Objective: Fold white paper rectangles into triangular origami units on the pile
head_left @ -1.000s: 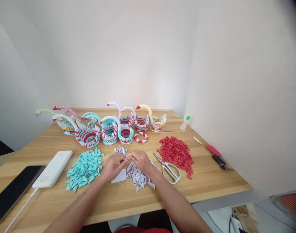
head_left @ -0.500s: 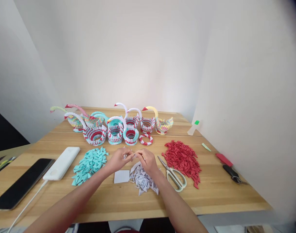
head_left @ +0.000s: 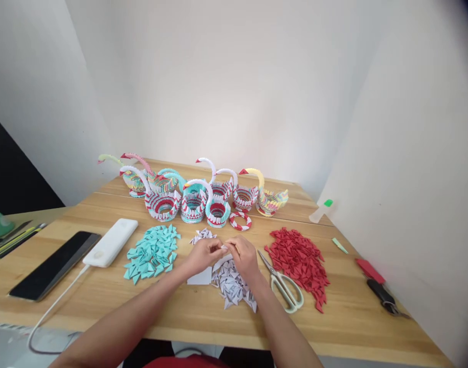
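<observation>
My left hand and my right hand meet above the table, both with fingers pinched on a small white paper piece. Fingers cover most of it, so its fold is hard to see. Under and in front of my right hand lies a pile of white folded paper triangles. A flat stack of white paper slips is below my left hand, partly covered by it. Just beyond my left hand sits a smaller heap of white folded pieces.
Turquoise triangles are heaped to the left, red triangles to the right beside scissors. Several paper swans and a red-white ring stand behind. A phone, white power bank, glue bottle and black-handled cutter lie around.
The view has swung, shifting the scene rightward in the picture. Both hands stay together, pinching the white piece. More of the small white heap behind my left hand now shows.
</observation>
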A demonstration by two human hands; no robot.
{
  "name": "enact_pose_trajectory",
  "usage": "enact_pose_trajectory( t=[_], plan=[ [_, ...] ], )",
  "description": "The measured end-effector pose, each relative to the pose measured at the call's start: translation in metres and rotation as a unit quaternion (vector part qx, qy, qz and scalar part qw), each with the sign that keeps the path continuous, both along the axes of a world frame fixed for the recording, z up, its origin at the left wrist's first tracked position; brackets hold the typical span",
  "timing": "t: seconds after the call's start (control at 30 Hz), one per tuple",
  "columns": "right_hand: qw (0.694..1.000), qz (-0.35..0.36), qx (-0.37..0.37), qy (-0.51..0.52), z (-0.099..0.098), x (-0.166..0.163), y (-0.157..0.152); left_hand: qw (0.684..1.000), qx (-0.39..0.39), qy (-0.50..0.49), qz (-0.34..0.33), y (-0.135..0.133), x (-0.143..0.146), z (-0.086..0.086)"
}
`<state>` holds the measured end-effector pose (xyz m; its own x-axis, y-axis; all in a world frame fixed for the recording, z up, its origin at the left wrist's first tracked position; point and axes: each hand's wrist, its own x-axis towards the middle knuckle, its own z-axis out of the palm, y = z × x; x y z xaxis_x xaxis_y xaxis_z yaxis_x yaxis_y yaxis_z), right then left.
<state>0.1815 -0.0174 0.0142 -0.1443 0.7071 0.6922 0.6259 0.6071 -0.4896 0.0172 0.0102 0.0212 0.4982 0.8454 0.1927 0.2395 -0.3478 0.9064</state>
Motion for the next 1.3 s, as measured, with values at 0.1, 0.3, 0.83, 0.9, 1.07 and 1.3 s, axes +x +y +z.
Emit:
enact_pose_trajectory(
  t=[0.1, 0.3, 0.83, 0.9, 1.07, 1.3],
  plan=[
    [0.999, -0.034, -0.003, 0.009, 0.002, -0.001, -0.003, 0.98, -0.134, -0.119, -0.088, 0.001, -0.004, 0.003],
    [1.0, -0.009, 0.0, -0.017, 0.021, -0.007, -0.004, 0.89, -0.304, -0.292, -0.174, 0.003, -0.011, 0.003],
    [0.995, 0.029, 0.071, -0.058, 0.025, -0.007, 0.012, 0.902, -0.263, -0.338, -0.053, 0.012, -0.015, 0.001],
    [0.995, 0.03, 0.072, -0.058, 0.022, -0.006, 0.011, 0.903, -0.264, -0.337, -0.041, 0.012, -0.014, 0.001],
    [0.995, 0.021, 0.088, -0.033, 0.014, -0.004, 0.008, 0.902, -0.268, -0.339, -0.019, 0.014, -0.012, -0.002],
    [0.996, 0.031, 0.071, -0.045, 0.012, -0.002, 0.003, 0.926, -0.243, -0.289, -0.022, 0.014, -0.013, 0.0]
  ],
)
